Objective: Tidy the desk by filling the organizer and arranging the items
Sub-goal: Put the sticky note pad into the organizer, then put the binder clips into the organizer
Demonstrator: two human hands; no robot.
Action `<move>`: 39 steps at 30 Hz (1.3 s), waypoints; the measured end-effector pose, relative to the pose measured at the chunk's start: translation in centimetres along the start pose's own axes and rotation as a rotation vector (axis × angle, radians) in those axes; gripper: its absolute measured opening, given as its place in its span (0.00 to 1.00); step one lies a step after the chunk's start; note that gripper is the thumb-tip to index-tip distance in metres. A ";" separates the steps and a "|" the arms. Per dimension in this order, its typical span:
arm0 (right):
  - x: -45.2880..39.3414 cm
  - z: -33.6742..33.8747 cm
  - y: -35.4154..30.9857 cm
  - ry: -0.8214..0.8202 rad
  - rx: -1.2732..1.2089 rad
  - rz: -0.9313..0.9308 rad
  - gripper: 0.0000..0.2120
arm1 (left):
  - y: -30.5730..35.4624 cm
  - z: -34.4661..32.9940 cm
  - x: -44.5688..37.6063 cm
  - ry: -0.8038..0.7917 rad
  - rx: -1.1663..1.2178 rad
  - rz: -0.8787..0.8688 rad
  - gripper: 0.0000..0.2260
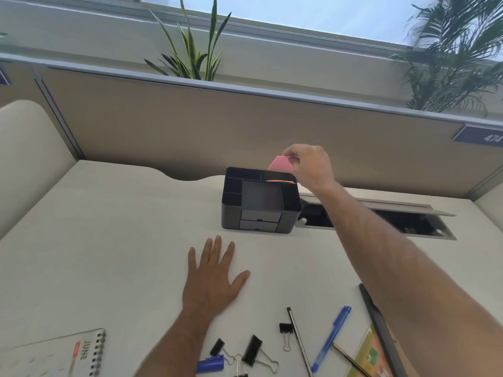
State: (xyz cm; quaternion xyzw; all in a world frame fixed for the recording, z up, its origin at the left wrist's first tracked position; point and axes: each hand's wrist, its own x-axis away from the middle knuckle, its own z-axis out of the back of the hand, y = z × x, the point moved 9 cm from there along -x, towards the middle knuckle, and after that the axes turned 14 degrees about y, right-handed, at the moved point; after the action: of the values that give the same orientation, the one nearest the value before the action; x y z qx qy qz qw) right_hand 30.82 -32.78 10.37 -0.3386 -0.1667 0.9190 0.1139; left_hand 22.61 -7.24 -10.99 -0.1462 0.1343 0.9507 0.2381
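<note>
A person's right hand [307, 167], just above centre of the frame, pinches a pink sticky-note pad [280, 164] between thumb and fingertips, holding it over the back right compartment of a black desk organizer [260, 202], where an orange edge [280, 181] already shows. Whether the pad touches the organizer's rim cannot be told. The organizer stands at the far edge of a white desk [109, 227], close against a beige partition [190, 126]; its other top compartments look dark and their contents cannot be made out. The left hand [215, 278] lies flat on the desk at lower centre, fingers straight and spread, with bare desk all round it and across the left side. Along the bottom edge lie black binder clips [253, 349], a blue pen [330, 338], a thin black pen [299, 341] and a blue cap [210, 363], some cut off by the frame. A spiral calendar reading JUNE [81, 355] is cropped at lower left. The right forearm hides part of a black ruler-like strip [370, 303] and an open cable tray [408, 221] at right.
</note>
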 end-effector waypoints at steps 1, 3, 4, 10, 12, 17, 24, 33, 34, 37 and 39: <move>0.1 -1.0 0.1 -0.028 0.037 0.006 0.13 | 0.0 0.0 0.0 -0.001 -0.002 0.000 0.35; 0.4 -2.8 0.6 -0.079 0.078 -0.004 0.15 | 0.0 -0.1 0.0 -0.002 0.002 -0.001 0.35; 0.6 -3.6 0.9 -0.107 0.088 -0.015 0.15 | 0.0 -0.1 0.0 0.002 0.006 0.000 0.35; 2.0 -6.9 2.3 -0.305 0.247 -0.069 0.19 | -0.1 -0.1 0.0 0.001 0.010 0.007 0.35; 2.4 -7.5 2.4 -0.360 0.264 -0.084 0.21 | -0.1 -0.2 0.0 0.000 0.010 0.009 0.35; 3.3 -7.9 2.5 -0.483 0.268 -0.084 0.24 | -0.1 -0.2 0.0 -0.012 -0.002 0.010 0.35; 3.9 -6.3 1.5 -0.218 0.075 -0.043 0.20 | -0.1 -0.2 0.0 -0.029 -0.005 0.017 0.34; 18.9 -4.4 -0.1 0.244 -0.840 -1.120 0.04 | -0.2 0.2 -0.2 -0.033 0.033 0.023 0.38; 20.7 -5.6 -0.5 0.192 -0.909 -1.279 0.03 | -0.3 0.4 -0.3 -0.048 0.035 0.005 0.40; 23.6 -8.5 -2.5 0.053 -1.116 -1.570 0.07 | -1.0 0.6 -0.4 -0.088 0.051 -0.064 0.42; 23.6 -9.4 -3.2 0.026 -1.180 -1.600 0.11 | -1.4 0.6 -0.3 -0.071 0.049 -0.084 0.40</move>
State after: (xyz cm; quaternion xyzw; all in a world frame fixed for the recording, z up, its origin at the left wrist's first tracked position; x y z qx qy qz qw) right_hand 19.76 -20.08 -8.85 -0.1390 -0.7753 0.3376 0.5153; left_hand 23.35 -5.98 -10.57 -0.1121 0.1428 0.9409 0.2859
